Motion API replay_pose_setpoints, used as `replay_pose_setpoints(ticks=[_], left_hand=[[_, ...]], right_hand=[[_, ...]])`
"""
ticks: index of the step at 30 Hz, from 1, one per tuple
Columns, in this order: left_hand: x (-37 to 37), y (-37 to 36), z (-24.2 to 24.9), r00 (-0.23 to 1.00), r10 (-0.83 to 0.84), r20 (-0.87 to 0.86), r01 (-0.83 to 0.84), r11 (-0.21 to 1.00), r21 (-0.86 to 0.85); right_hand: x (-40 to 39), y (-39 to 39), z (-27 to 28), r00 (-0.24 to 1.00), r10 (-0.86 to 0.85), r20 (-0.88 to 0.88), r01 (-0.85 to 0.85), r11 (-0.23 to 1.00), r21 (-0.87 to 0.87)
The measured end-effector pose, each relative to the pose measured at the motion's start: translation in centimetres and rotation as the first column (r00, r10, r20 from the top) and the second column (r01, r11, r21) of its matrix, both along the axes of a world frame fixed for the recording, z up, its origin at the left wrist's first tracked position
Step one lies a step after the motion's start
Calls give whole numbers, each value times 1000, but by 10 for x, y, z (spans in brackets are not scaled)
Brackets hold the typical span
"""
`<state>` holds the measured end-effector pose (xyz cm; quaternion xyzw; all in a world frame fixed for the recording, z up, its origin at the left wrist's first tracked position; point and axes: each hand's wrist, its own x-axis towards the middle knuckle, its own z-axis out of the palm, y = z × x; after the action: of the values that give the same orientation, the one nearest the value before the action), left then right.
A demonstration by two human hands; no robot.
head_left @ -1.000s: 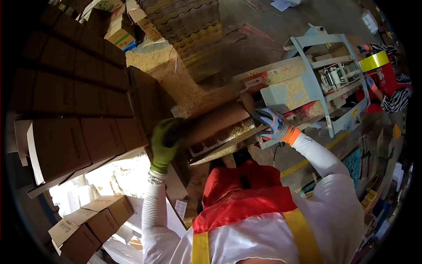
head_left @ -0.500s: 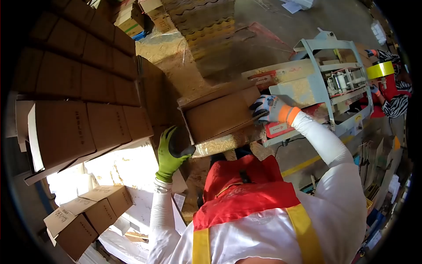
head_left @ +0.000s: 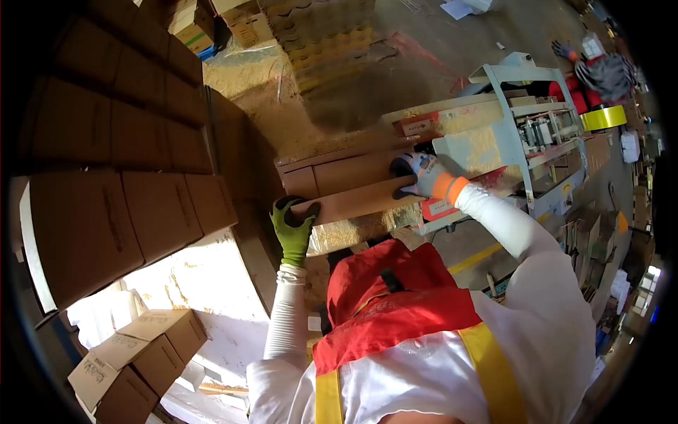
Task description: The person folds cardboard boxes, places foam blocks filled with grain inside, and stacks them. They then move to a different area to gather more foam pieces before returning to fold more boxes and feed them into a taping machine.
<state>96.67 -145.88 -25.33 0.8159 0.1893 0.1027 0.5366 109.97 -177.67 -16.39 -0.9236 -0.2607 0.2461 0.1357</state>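
Observation:
A brown cardboard box (head_left: 353, 172) lies in front of me on the worktop, its near long flap (head_left: 364, 202) tilted up along the side closest to me. My left hand (head_left: 293, 220), in a green glove with dark fingertips, grips the left end of that flap. At the right end, my right hand (head_left: 422, 177), in a grey glove with an orange cuff, has its fingers curled over the flap and box edge. Folded cardboard covers the box's opening, and its contents are hidden.
A carton-sealing machine (head_left: 533, 134) with a yellow tape roll (head_left: 604, 118) stands to the right. Stacked cartons (head_left: 85, 219) rise at the left, with smaller boxes (head_left: 141, 353) below. Behind the machine, a co-worker (head_left: 600, 74) bends over.
My left hand has moved right and up onto the near flap, closing on it. The box's opening, uncovered before, is now covered by cardboard. The co-worker has shifted away from the machine.

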Motion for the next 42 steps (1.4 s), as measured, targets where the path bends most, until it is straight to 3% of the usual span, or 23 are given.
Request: replay_pose_setpoints(ticks=[1, 2, 4, 5, 7, 9, 11, 13, 14, 15, 18, 21, 23, 26, 28, 29, 32, 33, 34, 35, 37, 40, 42], left_hand=[[6, -3, -1, 999, 53, -7, -53, 998, -42], [12, -12, 4, 979, 202, -4, -201, 971, -129], [14, -5, -24, 981, 189, -54, -194, 975, -107], [11, 0, -46, 979, 188, -83, -196, 976, -94], [3, 0, -58, 987, 114, -112, -158, 820, -550], [5, -13, -18, 973, 28, -229, -190, 659, -728], [0, -16, -31, 978, 48, -203, -176, 710, -682], [-3, -38, -24, 985, 84, -150, -164, 723, -671], [0, -43, -25, 983, 60, -176, -126, 911, -392], [-10, -56, -25, 963, 115, -242, -255, 672, -695], [1, -98, -23, 966, -18, -258, -40, 975, -219], [6, -127, -46, 961, -123, -247, 3, 900, -435], [11, -139, -39, 953, -210, -218, 91, 885, -456], [25, -104, -15, 971, -207, -117, 129, 873, -470], [30, -58, 26, 996, -89, -20, 66, 858, -510], [29, -33, 50, 999, -3, 38, 22, 855, -517], [14, 41, 114, 944, 243, 225, -102, 859, -501], [11, 61, 133, 907, 308, 286, -139, 862, -488], [5, 78, 148, 869, 361, 339, -172, 862, -477], [1, 91, 161, 841, 394, 372, -204, 866, -456], [-8, 110, 176, 793, 432, 430, -262, 878, -400], [-16, 119, 179, 777, 382, 500, -343, 923, -173], [-15, 117, 174, 807, 269, 526, -382, 917, 118]], right_hand=[[1, 5, 7, 997, -51, -66, 50, 999, -9], [0, 9, 8, 997, 23, 72, -22, 1000, -15], [-1, 16, 8, 927, 168, 336, -156, 986, -62], [3, 29, 25, 889, 121, 442, -123, 992, -23], [28, 60, 42, 747, -181, 640, 4, 963, 268], [37, 92, 31, 792, -249, 557, 189, 968, 163], [-41, 86, -59, 807, -149, 572, -90, 925, 369], [-74, 65, -60, 911, -87, 402, -93, 908, 409], [-69, 52, -64, 898, -145, 415, -67, 888, 456], [-71, 43, -70, 888, -209, 409, -30, 862, 506], [-57, 14, -71, 841, -285, 460, 28, 872, 489], [-56, -12, -54, 803, -338, 491, 102, 890, 444], [-56, 14, -66, 676, -539, 502, 223, 799, 559], [-27, 128, 34, 851, -387, 355, 13, 691, 723], [-21, 214, 122, 809, -239, 537, -365, 511, 778], [-24, 255, 172, 796, -225, 562, -508, 257, 822], [-40, 364, 247, 652, -343, 676, -719, 2, 695], [-53, 385, 261, 705, -141, 696, -649, 270, 712], [-59, 407, 279, 718, 7, 696, -655, 346, 672], [-63, 424, 284, 735, -66, 675, -612, 364, 702], [-63, 421, 273, 732, -217, 646, -610, 213, 763], [-57, 328, 286, 635, -336, 695, -693, 148, 705], [-48, 246, 274, 869, -98, 485, -482, 54, 875]])
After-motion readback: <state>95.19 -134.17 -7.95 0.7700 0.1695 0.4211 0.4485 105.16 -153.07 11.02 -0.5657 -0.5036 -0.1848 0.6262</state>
